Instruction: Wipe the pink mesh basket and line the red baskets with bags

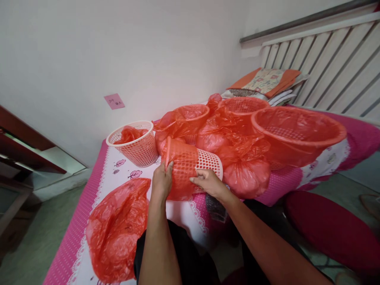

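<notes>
A white perforated wastebasket (210, 161) lies tilted on its side in front of me, its rim to the left. A red plastic bag (181, 166) is folded over that rim and covers much of its outside. My left hand (162, 180) grips the bagged rim, thumb on the near side. Lower on the wall, my right hand (209, 181) pinches at the bag's edge, near the bare white part. Left of my forearm a loose red bag (120, 233) lies crumpled on the cloth. Behind it stands another white wastebasket (139, 152) with red plastic inside.
Several wastebaskets lined with red bags, among them a large one (297, 134), stand along the wall. Bulging red bags (247, 178) sit between them. A pink-and-white tablecloth (80, 233) covers the surface. A dark red stool (332, 229) is at right; folded cloths (267, 83) lie near the radiator (323, 59).
</notes>
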### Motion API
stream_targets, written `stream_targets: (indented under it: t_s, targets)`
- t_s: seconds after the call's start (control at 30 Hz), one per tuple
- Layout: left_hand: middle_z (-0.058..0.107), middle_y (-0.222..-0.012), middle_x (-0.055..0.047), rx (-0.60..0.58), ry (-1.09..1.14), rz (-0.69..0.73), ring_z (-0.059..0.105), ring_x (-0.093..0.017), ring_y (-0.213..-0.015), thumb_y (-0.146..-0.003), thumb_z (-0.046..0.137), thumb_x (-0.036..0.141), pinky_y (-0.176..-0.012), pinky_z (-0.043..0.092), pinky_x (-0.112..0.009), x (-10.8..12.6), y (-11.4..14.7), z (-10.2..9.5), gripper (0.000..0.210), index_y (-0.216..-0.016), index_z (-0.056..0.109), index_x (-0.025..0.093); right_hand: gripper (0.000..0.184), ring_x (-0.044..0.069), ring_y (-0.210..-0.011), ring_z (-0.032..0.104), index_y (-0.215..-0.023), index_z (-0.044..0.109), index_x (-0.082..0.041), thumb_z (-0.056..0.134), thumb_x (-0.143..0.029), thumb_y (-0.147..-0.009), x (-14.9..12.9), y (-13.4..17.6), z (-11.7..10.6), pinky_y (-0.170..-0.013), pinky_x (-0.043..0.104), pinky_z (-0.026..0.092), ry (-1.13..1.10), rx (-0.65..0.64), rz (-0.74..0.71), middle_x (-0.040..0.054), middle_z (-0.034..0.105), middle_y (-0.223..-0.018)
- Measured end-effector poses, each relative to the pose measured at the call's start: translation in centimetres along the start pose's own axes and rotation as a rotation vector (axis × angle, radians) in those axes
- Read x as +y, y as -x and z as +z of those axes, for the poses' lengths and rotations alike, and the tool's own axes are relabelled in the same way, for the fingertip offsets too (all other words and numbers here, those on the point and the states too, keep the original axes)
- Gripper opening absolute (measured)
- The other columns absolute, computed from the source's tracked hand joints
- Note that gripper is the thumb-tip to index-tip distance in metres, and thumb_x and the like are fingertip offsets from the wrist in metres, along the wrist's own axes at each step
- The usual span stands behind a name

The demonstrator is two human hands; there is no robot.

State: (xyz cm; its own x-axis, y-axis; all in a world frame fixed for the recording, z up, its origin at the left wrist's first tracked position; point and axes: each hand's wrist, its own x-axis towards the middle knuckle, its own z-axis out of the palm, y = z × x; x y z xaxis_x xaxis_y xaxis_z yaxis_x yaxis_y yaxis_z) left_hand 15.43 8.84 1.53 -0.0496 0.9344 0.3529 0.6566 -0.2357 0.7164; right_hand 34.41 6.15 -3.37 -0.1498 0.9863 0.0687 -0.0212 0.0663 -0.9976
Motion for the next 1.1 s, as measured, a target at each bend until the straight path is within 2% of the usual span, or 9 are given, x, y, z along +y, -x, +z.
stream_targets:
  t_s: [0.2, 0.33, 0.4, 0.47, 0.57, 0.63, 0.7, 0.9, 1.1]
  targets:
    - [0.067, -0.076, -0.003, -0.005, -0.017, 0.001, 0.061, -0.022, -0.072, -0.098, 0.048, 0.045, -0.069, 0.044, -0.031, -0.1, 0.0, -0.1, 0.031, -0.087, 0.064, 0.021, 0.029, 0.011, -0.050, 0.038, -0.054, 0.051, -0.023, 0.064, -0.033, -0.077, 0.6, -0.2, -2.0, -0.046, 0.025, 0.025, 0.210, 0.019, -0.066, -0.0049, 0.047, -0.050]
    - [0.072, -0.083, -0.006, -0.027, 0.016, 0.028, 0.065, -0.023, -0.079, -0.099, 0.048, 0.042, -0.074, 0.048, -0.033, 0.4, 0.0, -0.1, 0.030, -0.093, 0.068, 0.019, 0.023, 0.012, -0.055, 0.042, -0.057, 0.055, -0.023, 0.063, -0.028, -0.078, -2.0, 0.2, -3.0, -0.052, 0.026, 0.029, 0.228, 0.228, -0.167, -0.0042, 0.050, -0.055]
    - [0.075, -0.091, -0.008, -0.044, 0.027, 0.051, 0.067, -0.024, -0.084, -0.100, 0.048, 0.041, -0.078, 0.049, -0.034, 0.8, 0.1, 0.0, 0.032, -0.101, 0.070, 0.018, 0.017, 0.013, -0.056, 0.047, -0.066, 0.061, -0.022, 0.065, -0.031, -0.081, -3.7, 0.5, -2.9, -0.054, 0.027, 0.036, 0.148, 0.342, -0.229, -0.0040, 0.055, -0.059]
    - [0.076, -0.097, -0.010, -0.064, 0.012, 0.077, 0.068, -0.026, -0.089, -0.101, 0.048, 0.041, -0.081, 0.050, -0.036, 1.2, 0.3, 0.1, 0.034, -0.109, 0.071, 0.016, 0.014, 0.014, -0.060, 0.055, -0.081, 0.069, -0.022, 0.067, -0.035, -0.083, -5.3, 0.7, -2.5, -0.057, 0.028, 0.043, -0.005, 0.383, -0.249, -0.0026, 0.063, -0.067]
    - [0.078, -0.102, -0.013, -0.103, -0.017, 0.128, 0.070, -0.028, -0.093, -0.102, 0.050, 0.041, -0.084, 0.051, -0.037, 2.0, 0.7, 0.2, 0.034, -0.111, 0.071, 0.016, 0.027, 0.016, -0.075, 0.068, -0.103, 0.072, -0.021, 0.072, -0.039, -0.083, -6.8, 0.6, -1.7, -0.066, 0.030, 0.054, -0.290, 0.371, -0.227, 0.0030, 0.074, -0.091]
    - [0.078, -0.098, -0.012, -0.146, -0.028, 0.166, 0.070, -0.027, -0.090, -0.101, 0.052, 0.040, -0.082, 0.050, -0.036, 2.6, 0.8, 0.2, 0.031, -0.103, 0.072, 0.017, 0.031, 0.018, -0.087, 0.073, -0.107, 0.072, -0.021, 0.074, -0.038, -0.082, -7.3, 0.4, -1.4, -0.075, 0.032, 0.059, -0.446, 0.346, -0.194, 0.0058, 0.076, -0.102]
    - [0.077, -0.091, -0.008, -0.205, -0.026, 0.199, 0.069, -0.024, -0.084, -0.101, 0.054, 0.039, -0.080, 0.050, -0.034, 3.1, 1.0, 0.2, 0.028, -0.095, 0.071, 0.018, 0.030, 0.020, -0.093, 0.075, -0.106, 0.072, -0.020, 0.076, -0.036, -0.081, -7.3, 0.2, -1.4, -0.084, 0.037, 0.062, -0.546, 0.310, -0.154, 0.0070, 0.077, -0.103]
    - [0.079, -0.095, -0.005, -0.329, 0.017, 0.242, 0.069, -0.022, -0.084, -0.100, 0.057, 0.041, -0.080, 0.050, -0.032, 4.2, 1.5, 0.1, 0.026, -0.100, 0.073, 0.020, 0.029, 0.028, -0.112, 0.075, -0.109, 0.074, -0.018, 0.076, -0.032, -0.083, -6.6, -0.2, -1.5, -0.104, 0.049, 0.058, -0.662, 0.226, -0.138, 0.0128, 0.078, -0.111]
    - [0.077, -0.090, -0.005, -0.334, -0.004, 0.263, 0.069, -0.022, -0.081, -0.100, 0.057, 0.040, -0.078, 0.051, -0.033, 4.3, 1.6, 0.2, 0.026, -0.096, 0.073, 0.020, 0.030, 0.029, -0.130, 0.067, -0.111, 0.074, -0.022, 0.076, -0.030, -0.082, -6.6, -0.9, -1.0, -0.116, 0.051, 0.051, -0.763, 0.159, -0.202, 0.0109, 0.077, -0.126]
